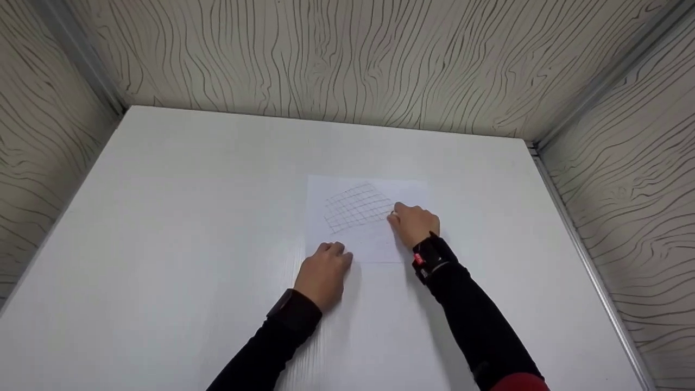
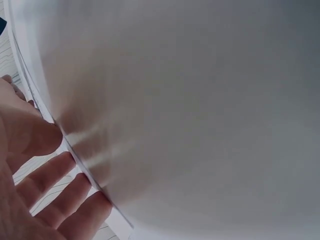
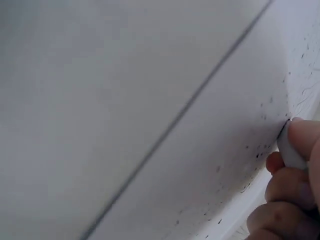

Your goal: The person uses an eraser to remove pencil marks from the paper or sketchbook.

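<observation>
Right hand [image 1: 417, 225]: while its fingers curl, grip's pinching a whitish eraser [image 3: 290, 152] at the right edge of the drawn grid [image 1: 355, 206]
Left hand [image 1: 324, 274]: grip's relaxed, fingertips at near edge of paper [image 1: 374, 247]
Paper: flat on white surface [image 1: 190, 217]

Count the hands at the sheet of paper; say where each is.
2: the left hand rests at the lower left of the paper; the right hand pinches a small pale piece at the right side of the drawn grid. Neither is hidden.

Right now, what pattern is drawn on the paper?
A grid of thin, dark, crossing lines; it shows best in the head view.
</observation>
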A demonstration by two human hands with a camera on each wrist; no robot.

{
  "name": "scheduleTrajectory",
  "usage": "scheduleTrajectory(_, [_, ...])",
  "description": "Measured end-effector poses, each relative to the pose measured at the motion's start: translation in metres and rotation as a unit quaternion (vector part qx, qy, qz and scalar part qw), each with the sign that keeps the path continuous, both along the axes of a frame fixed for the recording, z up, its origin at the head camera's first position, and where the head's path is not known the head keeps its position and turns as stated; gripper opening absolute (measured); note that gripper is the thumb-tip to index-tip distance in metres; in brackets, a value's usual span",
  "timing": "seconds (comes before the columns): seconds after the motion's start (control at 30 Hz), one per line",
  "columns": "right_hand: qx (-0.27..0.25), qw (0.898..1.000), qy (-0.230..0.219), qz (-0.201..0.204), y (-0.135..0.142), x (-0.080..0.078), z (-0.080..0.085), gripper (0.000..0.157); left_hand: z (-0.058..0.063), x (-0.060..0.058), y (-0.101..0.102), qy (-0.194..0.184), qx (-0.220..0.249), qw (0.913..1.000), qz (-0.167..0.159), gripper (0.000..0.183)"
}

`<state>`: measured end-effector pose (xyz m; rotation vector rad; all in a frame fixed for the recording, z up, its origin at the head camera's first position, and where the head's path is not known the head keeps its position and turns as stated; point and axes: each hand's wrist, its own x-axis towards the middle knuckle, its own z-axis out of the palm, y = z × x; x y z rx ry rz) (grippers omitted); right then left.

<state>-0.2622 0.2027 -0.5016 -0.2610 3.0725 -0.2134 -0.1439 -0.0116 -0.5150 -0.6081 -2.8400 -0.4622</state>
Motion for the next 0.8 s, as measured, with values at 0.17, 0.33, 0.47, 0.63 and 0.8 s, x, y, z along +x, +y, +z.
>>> scheduleTrajectory(0.17, [-0.01,1.0,0.015,-0.007,0.006,0.001,0.006,0.023,0.003,0.001,0.0,-0.006,-0.006,1.0,0.002,0.023])
scheduleTrajectory(0.33, [-0.027,0.999,0.018,-0.003,0.012,0.006,0.018,0.025,0.01,0.001,-0.007,-0.015,-0.007,0.9998,0.005,0.02])
scheduleTrajectory(0.47, [-0.034,0.999,0.004,0.001,0.018,0.011,0.021,0.026,0.013,0.003,-0.013,-0.022,-0.002,0.9995,0.021,0.017])
scheduleTrajectory(0.63, [-0.028,1.0,-0.004,0.01,0.012,0.017,0.019,0.026,0.011,0.005,-0.001,-0.006,0.01,0.9999,-0.003,0.019])
scheduleTrajectory(0.8, [-0.009,0.999,-0.028,0.043,-0.013,0.028,0.016,0.025,0.01,0.008,0.017,0.002,-0.008,0.9995,-0.031,0.026])
